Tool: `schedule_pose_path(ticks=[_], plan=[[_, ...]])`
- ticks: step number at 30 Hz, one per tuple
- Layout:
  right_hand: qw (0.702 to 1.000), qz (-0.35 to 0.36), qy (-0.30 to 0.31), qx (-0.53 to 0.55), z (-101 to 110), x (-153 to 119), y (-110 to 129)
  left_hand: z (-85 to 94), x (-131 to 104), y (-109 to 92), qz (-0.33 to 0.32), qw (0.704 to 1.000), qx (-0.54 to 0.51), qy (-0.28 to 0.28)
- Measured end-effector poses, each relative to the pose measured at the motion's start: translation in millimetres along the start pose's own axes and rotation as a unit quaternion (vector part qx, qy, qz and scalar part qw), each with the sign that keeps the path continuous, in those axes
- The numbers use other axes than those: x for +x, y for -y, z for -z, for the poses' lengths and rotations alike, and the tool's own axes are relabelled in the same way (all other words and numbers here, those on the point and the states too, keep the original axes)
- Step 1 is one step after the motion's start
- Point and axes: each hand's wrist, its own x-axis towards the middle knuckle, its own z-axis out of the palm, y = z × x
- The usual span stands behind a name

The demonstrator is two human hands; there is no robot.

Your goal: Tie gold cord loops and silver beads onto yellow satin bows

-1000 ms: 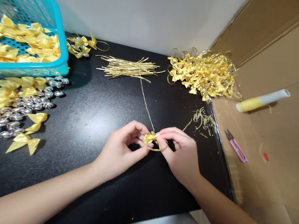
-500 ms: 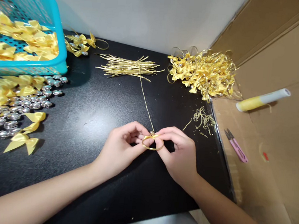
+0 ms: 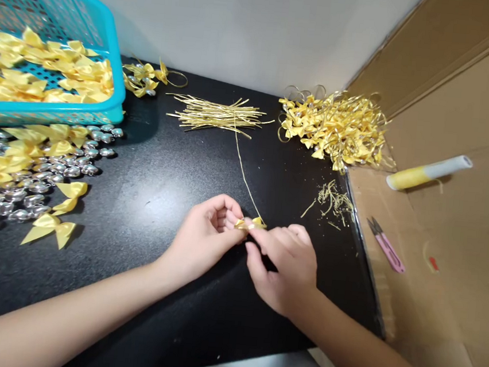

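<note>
Between thumb and fingers, my left hand (image 3: 207,232) holds a small yellow ribbon bow (image 3: 258,223). A thin gold cord (image 3: 245,176) runs from the bow up towards the back of the table. My right hand (image 3: 286,265) is close on the right, its index fingertip touching the bow and its thumb held apart below. The other right fingers are curled and partly hidden. The gold ring and silver bead on this bow are mostly out of sight behind the fingers.
A turquoise basket (image 3: 117,87) of yellow bows stands at left, with silver beads (image 3: 30,200) in front. Gold cords (image 3: 216,114) lie at the back. A pile of ringed bows (image 3: 336,126), thread scraps (image 3: 333,198), pink snips (image 3: 387,249) and a yellow-white tube (image 3: 429,172) are at right.
My right hand has shifted right and turned over, its thumb coming off the bow. The gold ring, plainly visible before, is now mostly hidden. The view has shifted slightly.
</note>
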Motion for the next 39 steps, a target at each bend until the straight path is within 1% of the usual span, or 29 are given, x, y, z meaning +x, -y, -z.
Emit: schedule_pose_path(ticks=[3,8,11,15,17,22,25,27,28,32,33,34,35,36,39], plan=[[0.996,-0.052,0.03,-0.062,-0.4,4.3,-1.1,-0.8,-1.7,1.0,-0.003,1.0,0.004,0.01],[0.994,-0.078,0.054,-0.062,2.8,8.3,-3.9,-1.5,-2.3,3.5,-0.012,1.0,0.012,0.021],[0.993,-0.068,0.054,-0.077,3.3,9.4,-4.1,-0.8,-2.9,6.2,-0.022,0.999,0.024,0.021],[0.993,-0.036,0.018,-0.113,2.5,11.3,-3.3,0.3,-3.9,9.2,-0.027,0.999,0.033,0.018],[0.993,-0.037,0.008,-0.108,2.5,12.1,-2.5,0.7,-3.8,9.6,-0.029,0.999,0.035,0.018],[0.997,-0.073,0.014,-0.034,3.0,14.3,1.3,0.6,-2.9,8.5,-0.029,0.999,0.035,0.023],[0.996,-0.087,0.018,-0.012,4.7,14.5,4.9,-0.1,-3.2,8.4,-0.032,0.998,0.039,0.024],[0.993,-0.108,0.048,-0.004,8.3,13.0,7.7,-0.3,-3.1,8.6,-0.034,0.998,0.043,0.02],[0.99,-0.123,0.074,0.002,11.0,11.8,9.2,-0.1,-2.7,8.7,-0.034,0.998,0.041,0.015],[0.96,-0.172,0.213,0.062,23.7,5.4,13.9,2.3,1.6,9.1,-0.033,0.999,0.011,-0.019],[0.953,-0.175,0.233,0.079,26.1,4.2,14.4,3.1,2.9,9.1,-0.034,0.999,0.004,-0.027],[0.951,-0.174,0.238,0.091,27.7,3.3,14.4,4.0,3.9,9.1,-0.036,0.999,-0.001,-0.033],[0.954,-0.169,0.227,0.096,28.3,2.7,13.9,4.8,4.7,9.0,-0.038,0.999,-0.002,-0.035],[0.961,-0.161,0.203,0.094,28.0,2.3,12.8,5.4,5.2,9.0,-0.04,0.999,-0.002,-0.035],[0.982,-0.144,0.104,0.063,21.0,2.6,6.5,6.2,4.9,8.5,-0.041,0.999,-0.005,-0.03]])
